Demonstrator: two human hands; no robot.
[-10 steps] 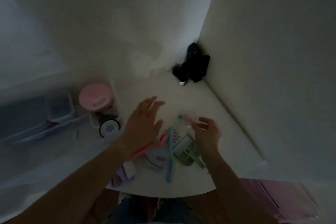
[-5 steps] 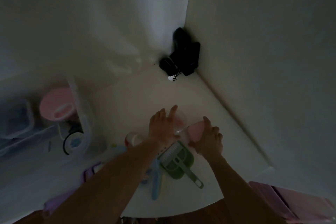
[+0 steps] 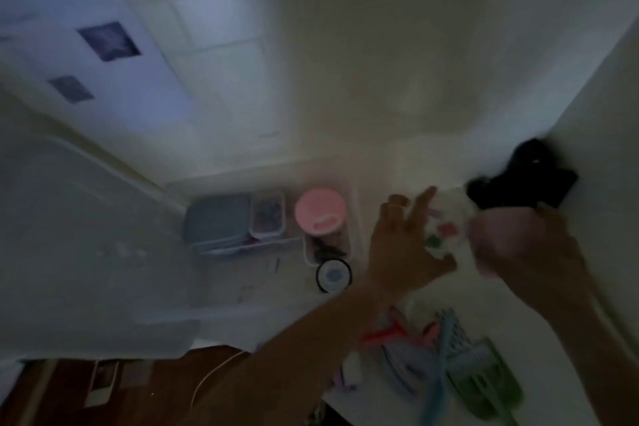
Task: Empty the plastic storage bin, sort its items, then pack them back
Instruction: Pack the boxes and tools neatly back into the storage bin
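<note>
The view is dim and blurred. My left hand [image 3: 403,245] grips a small clear container [image 3: 444,233] with red and green bits inside, its thumb underneath. My right hand [image 3: 532,249] holds a pale pink piece [image 3: 484,239] right beside that container. Both are raised over the back of the white table [image 3: 387,401]. Sorted items lie at the table's near end: a green scoop [image 3: 484,382], a blue comb [image 3: 444,353] and a red piece [image 3: 383,335]. The clear plastic storage bin [image 3: 249,247] stands to the left.
Inside the bin are a grey-blue box [image 3: 218,218], a small clear tub [image 3: 268,218] and a pink-lidded jar [image 3: 320,213]. A black-rimmed round thing [image 3: 333,276] lies by it. A black object [image 3: 518,180] fills the wall corner. Dark wood floor [image 3: 138,391] shows at bottom left.
The camera has swung left and up. Both hands have lifted off the table, with the clear container and the pink piece now held higher and nearer the black object.
</note>
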